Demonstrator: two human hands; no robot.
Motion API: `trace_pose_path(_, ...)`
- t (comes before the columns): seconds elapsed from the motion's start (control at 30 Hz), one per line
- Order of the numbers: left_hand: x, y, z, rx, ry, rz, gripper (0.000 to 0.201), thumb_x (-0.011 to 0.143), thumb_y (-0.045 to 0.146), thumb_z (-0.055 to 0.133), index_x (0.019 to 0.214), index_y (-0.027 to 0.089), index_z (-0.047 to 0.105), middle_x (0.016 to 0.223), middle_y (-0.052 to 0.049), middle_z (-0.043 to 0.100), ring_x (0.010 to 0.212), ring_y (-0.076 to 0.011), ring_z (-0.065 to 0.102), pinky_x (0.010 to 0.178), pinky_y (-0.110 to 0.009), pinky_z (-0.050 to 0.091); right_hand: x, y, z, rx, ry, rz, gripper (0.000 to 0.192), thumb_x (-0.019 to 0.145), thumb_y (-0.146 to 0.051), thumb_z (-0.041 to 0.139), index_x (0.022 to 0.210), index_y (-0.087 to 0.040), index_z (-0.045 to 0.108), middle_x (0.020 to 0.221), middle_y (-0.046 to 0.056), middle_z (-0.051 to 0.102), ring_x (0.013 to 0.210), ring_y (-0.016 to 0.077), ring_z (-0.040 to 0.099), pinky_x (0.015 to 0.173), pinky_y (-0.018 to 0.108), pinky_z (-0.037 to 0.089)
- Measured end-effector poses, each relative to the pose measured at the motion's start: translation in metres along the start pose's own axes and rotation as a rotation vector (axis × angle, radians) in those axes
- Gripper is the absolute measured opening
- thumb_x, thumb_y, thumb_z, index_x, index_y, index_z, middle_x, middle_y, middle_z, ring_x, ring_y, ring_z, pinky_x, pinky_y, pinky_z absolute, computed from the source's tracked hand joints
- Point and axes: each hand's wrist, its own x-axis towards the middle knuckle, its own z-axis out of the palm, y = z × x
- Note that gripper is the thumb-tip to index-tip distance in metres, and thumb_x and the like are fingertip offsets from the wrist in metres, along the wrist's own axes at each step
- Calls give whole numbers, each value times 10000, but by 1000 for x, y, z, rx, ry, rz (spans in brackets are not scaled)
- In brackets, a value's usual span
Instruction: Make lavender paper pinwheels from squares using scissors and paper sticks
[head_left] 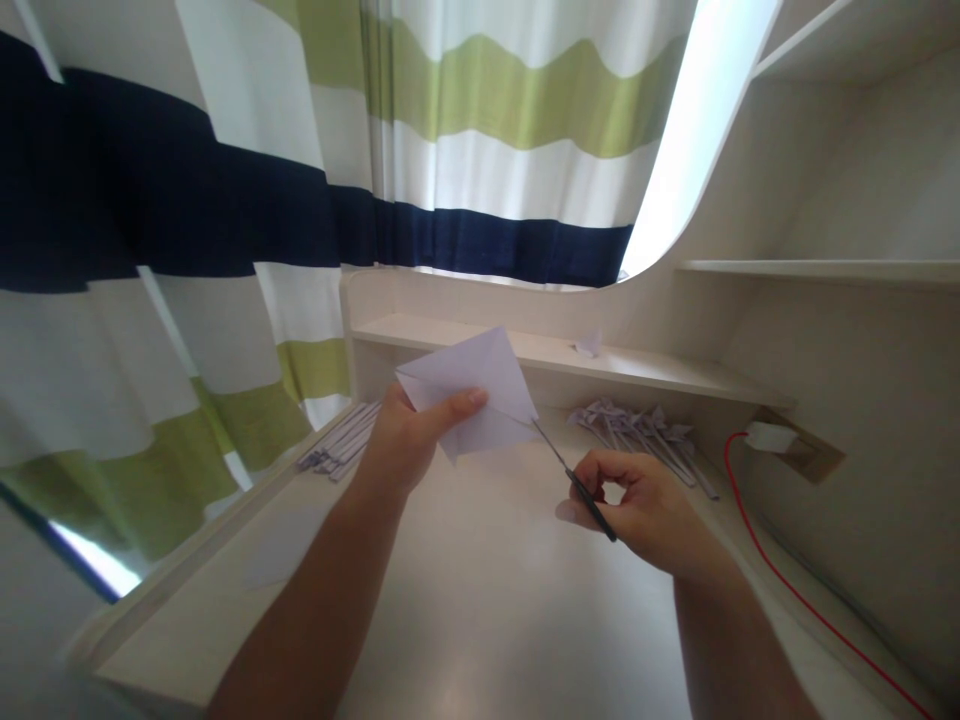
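Note:
My left hand (420, 425) pinches a square sheet of white paper (480, 365) by its left side, thumb on top. Crease lines run across the sheet, which is held up above the desk with one corner toward the right. In my right hand (637, 505) is a pair of scissors (576, 486) with dark handles, my fingers closed round them. The scissor tips meet the paper's right corner; whether the blades are parted there is too small to tell.
Rolled white paper sticks (341, 440) lie at the desk's left back. Paper pinwheels on sticks (645, 435) are piled at the right back. A folded paper piece (589, 345) sits on the low shelf (637, 368). A red cable (780, 580) runs from a white plug (771, 437).

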Motion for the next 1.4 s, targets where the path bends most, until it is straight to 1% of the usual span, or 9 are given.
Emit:
trace_pose_path(0.57,3,-7,-1,4,3,-8,391,579,307,879,918,156,754,942,-99,768,837,-249,721,713,-298,605,1,3,0,9,1,-6,376,705,-454,819,639,-177,573,594,-36,514,592,115,447,563,258,356)
trace_pose_path(0.73,4,-6,-1,23,-10,1,404,602,321,867,951,155,749,957,-102,768,856,-258,724,733,-316,608,0,-3,-2,-4,-46,12,320,706,-430,817,674,-176,623,634,-20,578,620,122,500,586,255,384)
trace_pose_path(0.83,9,-9,-6,97,12,26,433,614,349,859,974,137,744,979,-114,766,882,-262,723,760,-324,599,3,4,-4,11,-82,82,328,677,-420,834,713,-177,617,659,-16,604,620,118,526,570,237,397)
trace_pose_path(0.93,23,-24,-15,235,16,33,436,664,376,822,1009,125,736,1026,-122,758,924,-258,716,791,-321,578,11,32,6,63,-96,239,395,649,-409,846,808,-198,552,660,-28,621,545,104,529,468,204,355)
trace_pose_path(1.03,37,-49,-22,423,-123,-97,412,667,353,796,1000,117,733,980,-114,761,875,-242,716,729,-297,567,15,71,36,-75,-116,399,355,678,-359,808,777,-202,507,609,-22,632,460,95,517,409,192,325)
trace_pose_path(1.1,42,-67,-21,537,-291,-213,330,673,298,754,943,109,733,900,-102,758,752,-217,702,608,-270,542,12,92,61,-256,-223,508,280,691,-317,775,760,-196,532,590,-10,646,422,101,528,393,196,328)
trace_pose_path(1.2,35,-91,-14,635,-580,-321,249,689,279,714,876,116,727,787,-74,730,619,-168,647,493,-225,474,1,109,88,-298,-294,533,176,640,-206,758,677,-175,588,543,7,645,422,124,561,406,206,341)
trace_pose_path(1.3,17,-107,-9,640,-818,-411,170,688,238,685,809,122,715,688,-47,688,555,-142,608,456,-203,438,-8,114,94,-309,-343,521,125,606,-189,749,647,-167,633,503,7,631,438,145,580,431,219,361)
trace_pose_path(1.4,-2,-115,-12,629,-928,-515,150,680,212,657,782,118,714,674,-56,682,554,-159,620,458,-221,461,-13,117,86,-279,-396,492,117,625,-235,751,649,-162,663,554,18,668,477,146,605,466,221,394)
